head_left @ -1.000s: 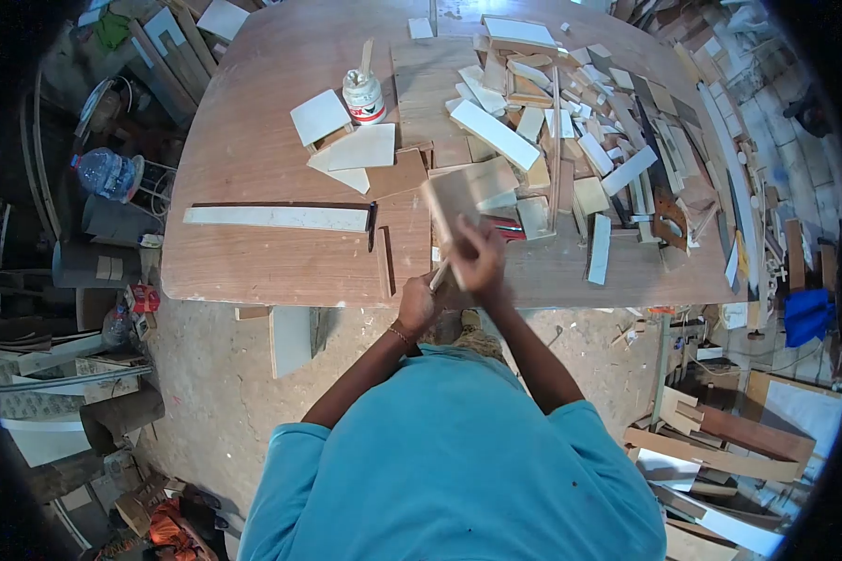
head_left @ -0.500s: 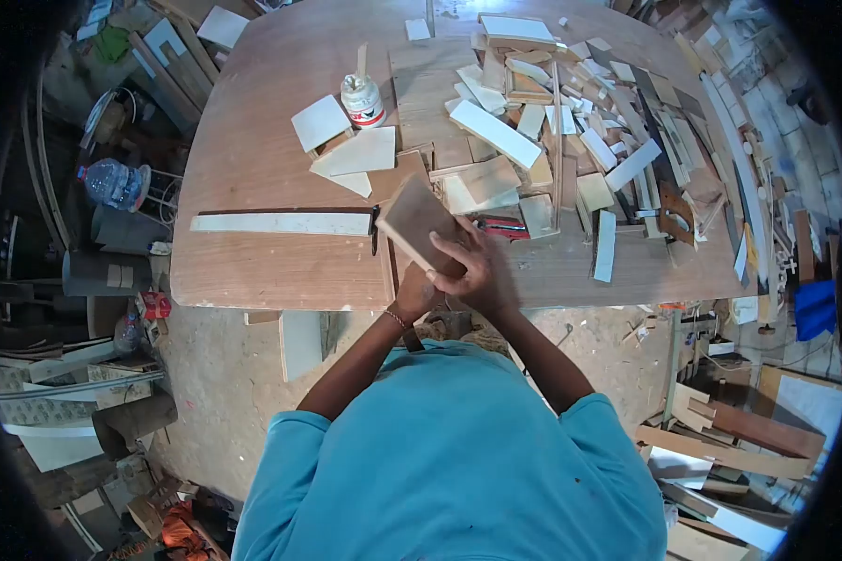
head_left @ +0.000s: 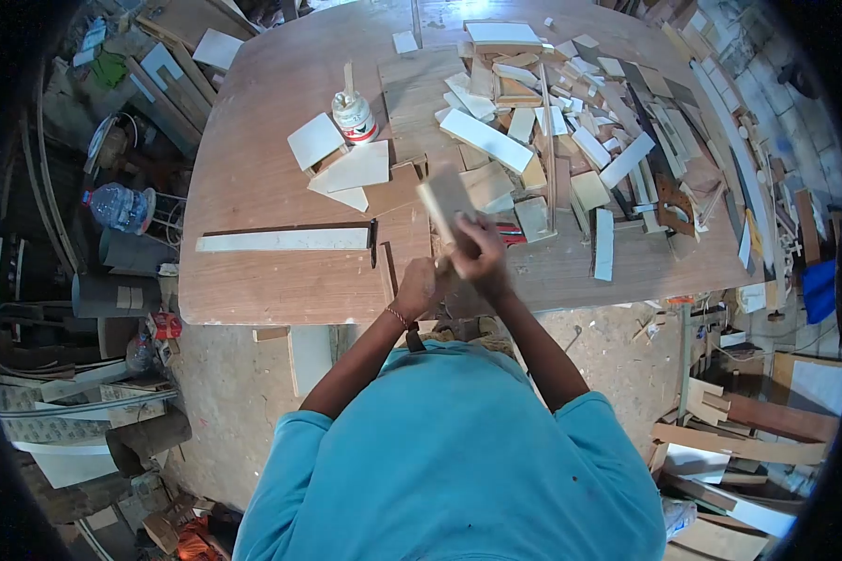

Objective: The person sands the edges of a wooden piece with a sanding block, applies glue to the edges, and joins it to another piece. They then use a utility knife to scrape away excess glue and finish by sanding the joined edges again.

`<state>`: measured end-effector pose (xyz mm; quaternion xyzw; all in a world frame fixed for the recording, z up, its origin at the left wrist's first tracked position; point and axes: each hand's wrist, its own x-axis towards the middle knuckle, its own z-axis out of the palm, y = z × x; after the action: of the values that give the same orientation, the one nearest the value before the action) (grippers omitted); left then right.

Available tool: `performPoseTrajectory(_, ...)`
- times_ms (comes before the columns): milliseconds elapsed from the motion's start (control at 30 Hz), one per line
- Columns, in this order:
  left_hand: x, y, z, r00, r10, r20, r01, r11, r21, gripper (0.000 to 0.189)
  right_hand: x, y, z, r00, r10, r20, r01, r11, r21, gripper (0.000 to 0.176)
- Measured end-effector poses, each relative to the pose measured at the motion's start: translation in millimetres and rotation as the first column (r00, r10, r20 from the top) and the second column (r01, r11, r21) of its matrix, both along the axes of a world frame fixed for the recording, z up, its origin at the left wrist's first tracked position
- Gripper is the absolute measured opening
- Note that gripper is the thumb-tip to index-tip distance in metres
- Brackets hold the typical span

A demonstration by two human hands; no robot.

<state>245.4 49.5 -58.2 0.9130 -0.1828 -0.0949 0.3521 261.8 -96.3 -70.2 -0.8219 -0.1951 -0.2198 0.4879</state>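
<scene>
Above the front of the workbench (head_left: pixel 281 285), my right hand (head_left: pixel 483 252) is closed around a wooden block (head_left: pixel 447 201), tilted and slightly blurred. Close beside its lower end is my left hand (head_left: pixel 418 286), fingers curled; what they grip, if anything, is hidden. A try square (head_left: pixel 285 240) with a pale blade lies to the left. Just past my right hand, a red tool (head_left: pixel 510 233) shows in part.
A glue jar (head_left: pixel 354 118) with a stick in it stands behind thin wood pieces (head_left: pixel 355 166). Offcuts (head_left: pixel 486 140) pile up across the bench's right side, with a handsaw (head_left: pixel 675 204) among them. A water bottle (head_left: pixel 122 208) sits off the left edge.
The wooden block has turned more upright and sits slightly to the right in my right hand. My left hand has shifted a little, now slightly apart from my right. The camera view has shifted slightly.
</scene>
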Motion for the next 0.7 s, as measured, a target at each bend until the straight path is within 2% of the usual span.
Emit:
performPoseTrajectory(67, -3.2, 2.5, -4.9, 0.992, 0.123, -0.004, -0.123, 0.992, 0.040, 0.012, 9.6, -7.1, -31.6, 0.940, -0.100, -0.328, 0.176, 0.962, 0.210, 0.048)
performPoseTrajectory(100, -0.8, 3.7, -10.0, 0.995, 0.100, 0.023, -0.102, 0.992, 0.070, 0.014, 11.2, -10.1, -36.6, 0.949, -0.136, -0.285, 0.171, 0.980, 0.102, 0.047)
performPoseTrajectory(133, 2.6, 3.2, -17.2, 0.994, 0.102, 0.025, -0.104, 0.992, 0.067, 0.014, 7.7, -9.9, -21.7, 0.950, -0.134, -0.283, 0.169, 0.981, 0.100, 0.047)
performPoseTrajectory(200, 7.2, 2.9, -29.1, 0.992, -0.045, 0.120, 0.047, 0.999, -0.013, 0.018, -9.9, -0.1, 12.2, 0.982, 0.013, -0.188, 0.003, 0.996, 0.088, 0.046)
performPoseTrajectory(233, 6.4, -1.1, -23.9, 0.993, -0.044, 0.111, 0.045, 0.999, -0.010, 0.018, -17.5, 5.2, 12.1, 0.999, 0.003, -0.050, 0.000, 0.999, 0.050, 0.050)
performPoseTrajectory(267, 6.7, -8.9, -13.2, 0.969, 0.010, 0.247, 0.052, 0.969, -0.242, 0.021, -19.5, 2.9, 14.1, 0.998, 0.004, -0.058, -0.001, 0.999, 0.053, 0.050)
performPoseTrajectory(300, 6.0, -12.5, -7.0, 0.927, 0.095, 0.364, 0.089, 0.885, -0.458, 0.024, -19.1, -2.0, 17.7, 0.998, 0.030, -0.048, -0.030, 0.999, 0.012, 0.049)
performPoseTrajectory(333, 3.8, -8.1, -8.7, 0.927, 0.098, 0.361, 0.084, 0.885, -0.457, 0.024, -16.8, -5.3, 19.6, 0.998, 0.060, -0.037, -0.061, 0.998, -0.029, 0.048)
performPoseTrajectory(367, 3.1, -1.9, -10.4, 0.977, 0.041, 0.208, 0.009, 0.972, -0.233, 0.021, -8.7, -5.7, 12.7, 0.992, 0.080, -0.100, -0.064, 0.986, 0.153, 0.047)
performPoseTrajectory(400, 2.0, 1.7, -12.1, 0.999, 0.029, 0.041, -0.029, 1.000, 0.012, 0.018, -2.2, -9.7, -2.1, 0.992, 0.087, -0.095, -0.072, 0.986, 0.150, 0.047)
performPoseTrajectory(433, -4.5, -2.0, 5.2, 0.997, 0.075, 0.014, -0.074, 0.996, -0.039, 0.017, 5.8, -16.4, -20.2, 0.976, 0.000, -0.218, 0.040, 0.983, 0.181, 0.046)
performPoseTrajectory(467, -3.6, -1.1, -0.2, 0.996, 0.083, 0.022, -0.082, 0.996, -0.039, 0.017, 10.6, -20.7, -24.4, 0.936, -0.081, -0.342, 0.157, 0.967, 0.201, 0.045)
performPoseTrajectory(500, -2.3, 0.6, -11.2, 0.992, 0.062, 0.113, -0.065, 0.998, 0.026, 0.016, 9.1, -25.6, -29.5, 0.971, -0.121, -0.204, 0.108, 0.991, -0.073, 0.046)
performPoseTrajectory(533, -3.4, 0.2, -18.4, 0.980, 0.037, 0.195, -0.055, 0.995, 0.088, 0.015, 4.4, -21.6, -21.3, 0.972, -0.115, -0.205, 0.102, 0.992, -0.076, 0.046)
performPoseTrajectory(567, -4.3, -4.3, 6.3, 0.993, 0.041, 0.108, -0.047, 0.997, 0.054, 0.013, -1.6, -13.4, -1.1, 0.983, -0.024, -0.180, 0.032, 0.999, 0.042, 0.046)
performPoseTrajectory(600, -2.8, -4.7, -0.8, 0.994, 0.045, 0.103, -0.051, 0.997, 0.050, 0.013, -9.2, -5.3, 19.2, 0.987, 0.064, -0.149, -0.041, 0.987, 0.158, 0.046)
performPoseTrajectory(633, -1.2, -4.6, -12.9, 0.997, 0.018, 0.081, 0.001, 0.971, -0.238, 0.019, -18.3, 0.9, 36.9, 0.991, 0.085, -0.102, -0.078, 0.995, 0.068, 0.046)
performPoseTrajectory(667, 0.7, -6.4, -12.1, 0.997, -0.015, 0.071, 0.049, 0.861, -0.507, 0.027, -22.6, 5.3, 37.4, 0.991, 0.084, -0.104, -0.077, 0.995, 0.065, 0.046)
performPoseTrajectory(700, 1.1, -8.2, -10.7, 0.955, 0.012, 0.296, 0.119, 0.899, -0.421, 0.027, -25.7, 8.1, 37.9, 0.997, 0.050, -0.059, -0.049, 0.998, 0.026, 0.045)
